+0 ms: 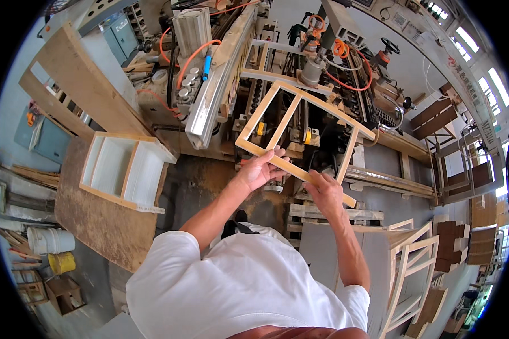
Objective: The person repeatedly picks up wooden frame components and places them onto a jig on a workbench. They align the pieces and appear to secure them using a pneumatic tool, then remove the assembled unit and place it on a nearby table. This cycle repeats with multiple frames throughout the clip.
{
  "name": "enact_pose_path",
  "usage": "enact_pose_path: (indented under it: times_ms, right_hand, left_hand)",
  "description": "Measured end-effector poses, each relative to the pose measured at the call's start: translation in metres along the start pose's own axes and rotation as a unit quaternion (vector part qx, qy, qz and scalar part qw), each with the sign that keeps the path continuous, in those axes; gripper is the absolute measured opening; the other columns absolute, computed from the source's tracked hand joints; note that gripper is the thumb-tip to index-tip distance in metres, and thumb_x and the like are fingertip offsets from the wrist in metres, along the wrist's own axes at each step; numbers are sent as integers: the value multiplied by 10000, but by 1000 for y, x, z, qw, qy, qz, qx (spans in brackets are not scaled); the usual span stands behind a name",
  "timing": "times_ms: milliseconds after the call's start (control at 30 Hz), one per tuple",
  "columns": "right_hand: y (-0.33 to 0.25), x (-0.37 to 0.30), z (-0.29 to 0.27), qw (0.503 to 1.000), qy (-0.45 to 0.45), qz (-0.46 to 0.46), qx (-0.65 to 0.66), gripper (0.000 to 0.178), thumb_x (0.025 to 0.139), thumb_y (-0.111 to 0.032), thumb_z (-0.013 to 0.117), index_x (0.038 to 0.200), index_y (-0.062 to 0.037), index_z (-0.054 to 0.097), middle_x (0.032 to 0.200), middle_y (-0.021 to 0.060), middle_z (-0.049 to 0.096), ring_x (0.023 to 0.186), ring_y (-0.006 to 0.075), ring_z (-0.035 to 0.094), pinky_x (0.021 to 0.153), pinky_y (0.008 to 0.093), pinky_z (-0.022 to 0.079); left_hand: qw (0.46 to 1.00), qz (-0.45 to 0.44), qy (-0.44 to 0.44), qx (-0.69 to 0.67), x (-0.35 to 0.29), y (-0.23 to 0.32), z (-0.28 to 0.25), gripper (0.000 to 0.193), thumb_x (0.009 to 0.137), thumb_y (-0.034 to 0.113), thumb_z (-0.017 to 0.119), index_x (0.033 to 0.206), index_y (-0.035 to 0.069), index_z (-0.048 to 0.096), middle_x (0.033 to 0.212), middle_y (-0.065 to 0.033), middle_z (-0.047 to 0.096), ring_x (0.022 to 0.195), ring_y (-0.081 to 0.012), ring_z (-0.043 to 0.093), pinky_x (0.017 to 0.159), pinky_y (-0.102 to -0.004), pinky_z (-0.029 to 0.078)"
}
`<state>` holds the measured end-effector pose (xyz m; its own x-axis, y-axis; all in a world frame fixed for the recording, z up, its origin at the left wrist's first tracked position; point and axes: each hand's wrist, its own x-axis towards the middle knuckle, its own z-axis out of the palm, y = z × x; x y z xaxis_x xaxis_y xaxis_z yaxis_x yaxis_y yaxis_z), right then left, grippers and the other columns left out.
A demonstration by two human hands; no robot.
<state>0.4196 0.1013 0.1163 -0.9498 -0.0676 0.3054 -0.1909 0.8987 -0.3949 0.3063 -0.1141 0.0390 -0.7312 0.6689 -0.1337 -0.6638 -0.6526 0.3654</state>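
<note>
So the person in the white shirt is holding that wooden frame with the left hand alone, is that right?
Not the left hand alone: the head view shows the right hand holding the wooden frame too. The white shirt is right.

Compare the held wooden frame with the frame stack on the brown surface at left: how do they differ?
The held frame is a single piece; the frame stack is several layers deep. The held frame is gripped by both hands, while the frame stack rests on the brown surface. Both have wooden rails joined by crossbars.
</note>
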Motion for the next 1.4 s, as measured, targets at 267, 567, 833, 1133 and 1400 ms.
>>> enact_pose_path:
  times_ms: [267, 567, 833, 1133, 1400]
  right_hand:
    - [2, 55, 41, 999, 14, -35, 20, 345, 814, -202, 743, 1115, -56, 658, 845, 109, 641, 783, 318, 631, 671, 419, 499]
    - [15, 107, 72, 996, 18, -82, 21, 337, 800, -211, 724, 1095, -80, 630, 901, 102, 644, 861, 316, 617, 757, 421, 484]
    - [29, 120, 77, 997, 17, -71, 15, 327, 794, -218, 728, 1086, -85, 665, 960, 82, 664, 912, 296, 615, 795, 404, 472]
    - [41, 122, 75, 995, -9, -95, 33, 337, 801, -216, 717, 1100, -70, 664, 989, 80, 675, 925, 295, 618, 829, 403, 462]
    - [63, 181, 84, 991, 53, -126, -17, 314, 782, -200, 730, 1066, -82, 668, 1008, 69, 670, 934, 280, 607, 838, 399, 465]
  left_hand:
    - [1000, 8, 17, 3, 28, 44, -40, 348, 970, 199, 586, 1298, 91, 548, 1261, -62, 628, 1250, -284, 552, 1049, -574, 426]
    - [997, 54, 47, 27, 47, 75, -66, 323, 973, 178, 577, 1274, 64, 559, 1264, -68, 624, 1279, -267, 527, 1073, -555, 421]
    - [994, 62, 89, 9, 58, 73, -60, 348, 980, 153, 559, 1314, 67, 519, 1303, -69, 598, 1303, -288, 496, 1102, -561, 394]
    - [993, 74, 87, 9, 51, 67, -52, 359, 994, 151, 536, 1338, 63, 485, 1314, -49, 584, 1332, -299, 460, 1120, -593, 356]
    - [987, 126, 99, 20, 104, 90, -48, 394, 996, 219, 544, 1317, 1, 476, 1391, -149, 508, 1336, -316, 448, 1140, -533, 344]
